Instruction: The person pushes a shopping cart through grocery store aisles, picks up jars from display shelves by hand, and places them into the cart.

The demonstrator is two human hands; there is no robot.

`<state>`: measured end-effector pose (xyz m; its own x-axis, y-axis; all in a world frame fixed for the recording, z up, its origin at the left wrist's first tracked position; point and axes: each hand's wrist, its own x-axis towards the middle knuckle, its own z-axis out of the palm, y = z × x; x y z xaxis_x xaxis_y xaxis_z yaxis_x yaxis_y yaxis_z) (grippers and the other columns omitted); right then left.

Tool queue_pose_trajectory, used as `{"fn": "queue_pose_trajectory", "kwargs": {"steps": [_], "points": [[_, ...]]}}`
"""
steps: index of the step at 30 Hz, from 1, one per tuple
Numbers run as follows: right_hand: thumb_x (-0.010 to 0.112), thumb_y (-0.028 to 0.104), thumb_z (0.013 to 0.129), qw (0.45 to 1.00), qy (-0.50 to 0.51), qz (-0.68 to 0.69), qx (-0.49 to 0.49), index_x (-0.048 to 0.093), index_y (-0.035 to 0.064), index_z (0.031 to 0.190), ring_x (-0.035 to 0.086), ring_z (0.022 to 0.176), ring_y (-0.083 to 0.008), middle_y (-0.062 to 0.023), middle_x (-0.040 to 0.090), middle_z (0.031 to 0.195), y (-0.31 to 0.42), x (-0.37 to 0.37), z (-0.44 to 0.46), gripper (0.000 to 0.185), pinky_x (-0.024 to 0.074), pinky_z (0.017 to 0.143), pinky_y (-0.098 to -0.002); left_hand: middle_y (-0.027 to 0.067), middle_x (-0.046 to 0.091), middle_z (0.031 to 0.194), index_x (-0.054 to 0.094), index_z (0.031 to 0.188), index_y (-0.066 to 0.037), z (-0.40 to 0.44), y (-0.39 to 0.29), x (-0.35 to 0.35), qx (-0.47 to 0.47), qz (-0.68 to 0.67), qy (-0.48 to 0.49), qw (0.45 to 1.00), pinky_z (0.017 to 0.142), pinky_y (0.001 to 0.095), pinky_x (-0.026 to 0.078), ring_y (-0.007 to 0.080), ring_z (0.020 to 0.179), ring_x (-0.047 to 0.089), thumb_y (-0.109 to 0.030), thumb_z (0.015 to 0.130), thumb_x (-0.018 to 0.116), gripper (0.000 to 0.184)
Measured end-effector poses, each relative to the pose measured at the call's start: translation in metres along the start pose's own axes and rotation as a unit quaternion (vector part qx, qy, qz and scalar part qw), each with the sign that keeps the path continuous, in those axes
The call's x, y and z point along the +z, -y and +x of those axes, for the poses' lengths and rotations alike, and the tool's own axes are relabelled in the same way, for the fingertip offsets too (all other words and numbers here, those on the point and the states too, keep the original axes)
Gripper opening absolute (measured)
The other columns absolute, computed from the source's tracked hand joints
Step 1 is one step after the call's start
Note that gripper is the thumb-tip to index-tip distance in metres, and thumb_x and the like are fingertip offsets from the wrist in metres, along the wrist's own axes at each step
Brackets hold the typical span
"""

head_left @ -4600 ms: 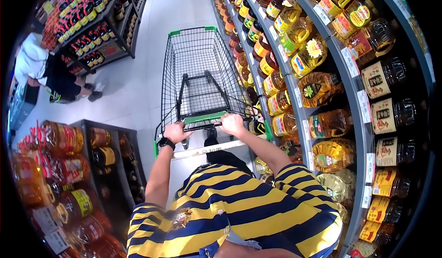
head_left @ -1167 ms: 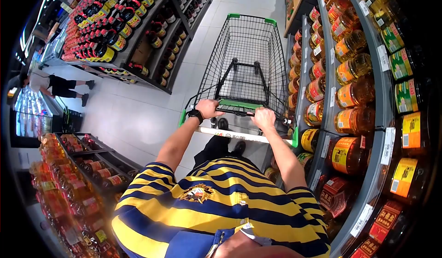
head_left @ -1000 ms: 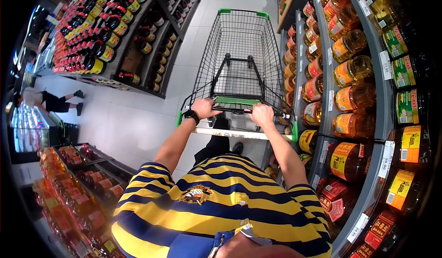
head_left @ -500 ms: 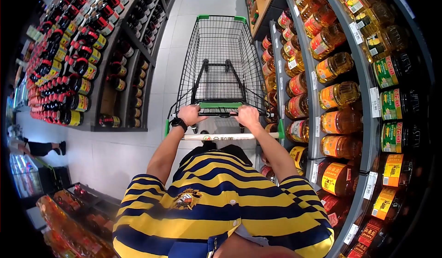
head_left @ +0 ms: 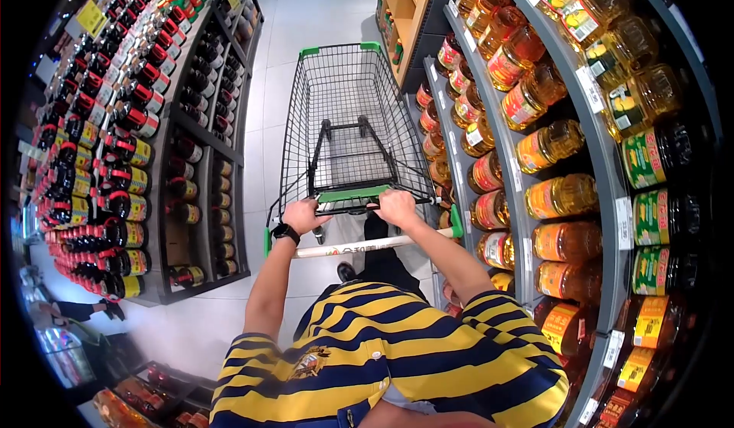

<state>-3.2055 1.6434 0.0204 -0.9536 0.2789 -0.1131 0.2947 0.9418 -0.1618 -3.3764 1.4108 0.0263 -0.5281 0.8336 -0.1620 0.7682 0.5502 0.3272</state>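
A black wire shopping cart [head_left: 294,134] with green trim stands in front of me, and nothing lies in its basket. My left hand [head_left: 304,215], with a black watch [head_left: 286,233] on the wrist, is closed on the cart's rear edge, at the left end of a green bar [head_left: 353,194]. On the same edge, my right hand [head_left: 396,206] is closed near the bar's right end. Fingers of both hands are partly hidden beneath. Under my forearms runs the cart's white push handle [head_left: 348,251], gripped by neither hand.
Shelves of oil bottles [head_left: 562,196] run close along the right. Dark sauce bottles [head_left: 126,233] fill a stepped rack [head_left: 162,267] on the left. Pale floor tiles [head_left: 279,69] stretch ahead past a wooden shelf [head_left: 419,15]. Another person's leg [head_left: 80,309] shows at far left.
The shelves have slid down the view as the cart and I moved forward along the aisle. My leg has stepped out under the handle. Both hands keep their hold on the cart.
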Motion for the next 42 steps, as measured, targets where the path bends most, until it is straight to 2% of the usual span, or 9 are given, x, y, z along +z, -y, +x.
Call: {"fn": "queue_pose_trajectory", "kwargs": {"steps": [2,4,9,16,21,25,27,39,42], "points": [[0.072,0.039,0.071,1.0,-0.006,0.012,-0.01,0.07,0.0057,0.075,0.068,0.074,-0.0289,-0.0125,0.068,0.082,-0.01,0.005,0.02,0.034,0.054,0.066,-0.0398,0.0113,0.067,0.072,0.067,0.077,-0.009,0.019,0.011,0.001,0.002,-0.014,-0.012,1.0,0.062,0.0427,0.052,0.0313,0.069,0.065,-0.06,0.071,0.066,0.052],[0.067,0.048,0.077,0.996,-0.07,0.012,-0.053,0.066,0.0038,0.066,0.066,0.063,-0.0294,-0.0126,0.065,0.07,-0.02,0.004,0.042,0.045,0.0525,0.057,-0.0411,0.0106,0.067,0.073,0.067,0.078,-0.01,0.039,0.018,-0.002,0.004,-0.011,-0.019,1.0,0.063,0.0424,0.052,0.031,0.07,0.065,-0.06,0.071,0.067,0.051],[0.071,0.036,0.07,0.999,-0.006,0.023,-0.038,0.068,0.0033,0.071,0.068,0.071,-0.03,-0.0149,0.067,0.077,-0.038,-0.017,0.094,0.033,0.0542,0.064,-0.0404,0.0106,0.068,0.078,0.069,0.086,-0.012,0.086,0.026,-0.02,-0.03,0.002,0.003,1.0,0.065,0.042,0.052,0.0299,0.076,0.066,-0.061,0.072,0.066,0.051],[0.072,0.035,0.072,0.997,0.049,0.044,-0.027,0.072,0.0038,0.08,0.069,0.078,-0.0299,-0.0164,0.07,0.082,-0.066,-0.037,0.157,0.032,0.0549,0.07,-0.0398,0.0114,0.069,0.082,0.07,0.088,-0.009,0.146,0.038,-0.029,-0.045,0.004,0.014,0.999,0.068,0.0411,0.053,0.0299,0.078,0.066,-0.061,0.073,0.065,0.054],[0.067,0.028,0.068,0.998,0.03,0.048,-0.037,0.071,0.0045,0.074,0.069,0.076,-0.0299,-0.0174,0.069,0.081,-0.078,-0.048,0.19,0.024,0.0551,0.068,-0.0398,0.0112,0.068,0.081,0.07,0.087,-0.009,0.174,0.048,-0.032,-0.048,0.001,-0.001,0.999,0.069,0.0411,0.053,0.0297,0.078,0.066,-0.061,0.074,0.065,0.054],[0.068,0.028,0.068,0.998,0.028,0.056,-0.019,0.071,0.0047,0.073,0.069,0.074,-0.0296,-0.0169,0.069,0.078,-0.093,-0.045,0.214,0.024,0.0551,0.068,-0.04,0.0115,0.068,0.081,0.07,0.085,-0.01,0.197,0.046,-0.037,-0.046,0.007,-0.007,0.999,0.068,0.0412,0.053,0.0295,0.077,0.065,-0.061,0.074,0.065,0.052],[0.069,0.036,0.07,0.998,0.03,0.04,-0.046,0.069,0.0034,0.077,0.068,0.073,-0.031,-0.0158,0.068,0.079,-0.093,-0.049,0.225,0.033,0.0543,0.068,-0.0415,0.0116,0.068,0.08,0.07,0.084,-0.009,0.203,0.055,-0.04,-0.04,0.0,-0.023,0.999,0.067,0.0408,0.053,0.0293,0.076,0.066,-0.06,0.073,0.066,0.052],[0.069,0.033,0.07,0.998,0.02,0.042,-0.041,0.07,0.0046,0.074,0.069,0.072,-0.0306,-0.0164,0.069,0.078,-0.105,-0.043,0.306,0.029,0.0547,0.066,-0.0411,0.0087,0.066,0.069,0.066,0.072,-0.01,0.28,0.104,-0.058,-0.016,0.012,-0.036,0.999,0.056,0.0415,0.051,0.0289,0.063,0.065,-0.059,0.069,0.07,0.049],[0.068,0.033,0.07,0.999,0.012,0.037,-0.031,0.07,0.0048,0.074,0.069,0.073,-0.0305,-0.015,0.069,0.078,-0.106,-0.042,0.334,0.029,0.0548,0.067,-0.0408,0.0092,0.067,0.07,0.067,0.073,-0.011,0.304,0.121,-0.07,0.002,0.009,-0.05,0.999,0.058,0.0405,0.051,0.0278,0.065,0.065,-0.057,0.068,0.071,0.047]]}}
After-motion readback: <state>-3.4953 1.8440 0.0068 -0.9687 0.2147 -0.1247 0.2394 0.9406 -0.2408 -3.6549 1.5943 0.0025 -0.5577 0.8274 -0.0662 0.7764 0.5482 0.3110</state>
